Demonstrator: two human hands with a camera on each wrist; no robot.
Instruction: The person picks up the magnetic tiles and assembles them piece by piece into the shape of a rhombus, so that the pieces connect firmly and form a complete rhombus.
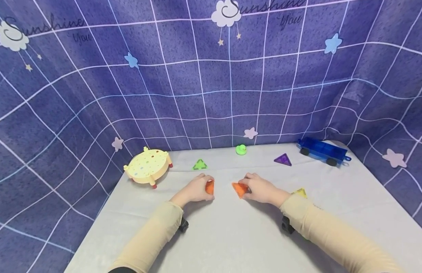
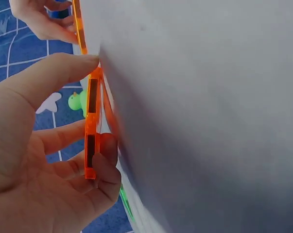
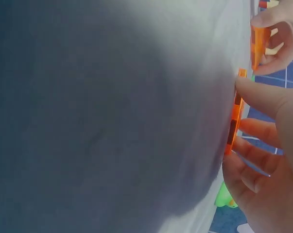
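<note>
Near the middle of the table, my left hand (image 1: 198,188) grips an orange translucent magnetic tile (image 1: 209,187) between thumb and fingers. In the left wrist view that tile (image 2: 92,126) shows its edge with dark magnet strips, close over the white surface. Across a short gap, my right hand (image 1: 260,189) pinches a second orange tile (image 1: 239,188), a triangle whose point faces left. Thumb and fingertips hold opposite ends of this tile (image 3: 235,114) in the right wrist view. The two tiles stand apart.
Behind the hands lie a green triangle tile (image 1: 200,164), a green toy duck (image 1: 241,149) and a purple triangle tile (image 1: 282,159). A yellow tile (image 1: 301,192) is partly behind my right sleeve. An upturned cream toy table (image 1: 147,166) stands left, a blue wagon (image 1: 322,151) right.
</note>
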